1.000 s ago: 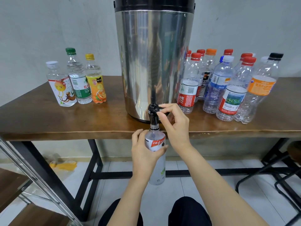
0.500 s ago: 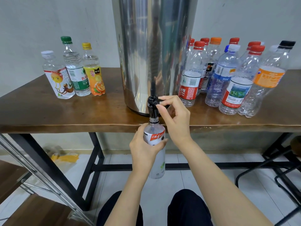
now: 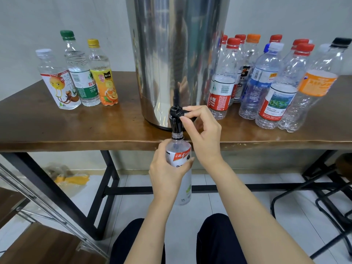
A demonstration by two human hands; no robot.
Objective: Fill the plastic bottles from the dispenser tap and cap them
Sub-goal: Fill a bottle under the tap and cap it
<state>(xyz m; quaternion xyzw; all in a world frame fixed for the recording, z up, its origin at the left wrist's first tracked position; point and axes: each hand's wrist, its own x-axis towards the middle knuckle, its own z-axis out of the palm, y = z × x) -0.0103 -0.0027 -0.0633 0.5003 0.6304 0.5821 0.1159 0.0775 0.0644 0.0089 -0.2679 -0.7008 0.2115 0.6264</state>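
The table [image 3: 47, 128] spans the scene, with the steel dispenser [image 3: 177, 54] standing at its middle, near the front edge. To the right of it is a crowd of capped bottles [image 3: 266, 88] that look empty; far left stand three capped ones [image 3: 82, 80] that seem full.

The step in hand is filling. The open bottle [image 3: 179, 149] hangs upright below the table's near edge, its mouth right up at the spout of the black tap [image 3: 176, 121]. The left hand [image 3: 167, 174] wraps round the bottle's upper body and carries it. The right hand [image 3: 202, 134] pinches the tap's lever [image 3: 187, 112] between thumb and forefinger, the other fingers curled. I cannot tell whether water is running or how high the level is.

Next, as I judge it, the lever must be turned shut once the bottle is full, before the bottle drops away from the spout. Then it needs a cap; none for it is in view.
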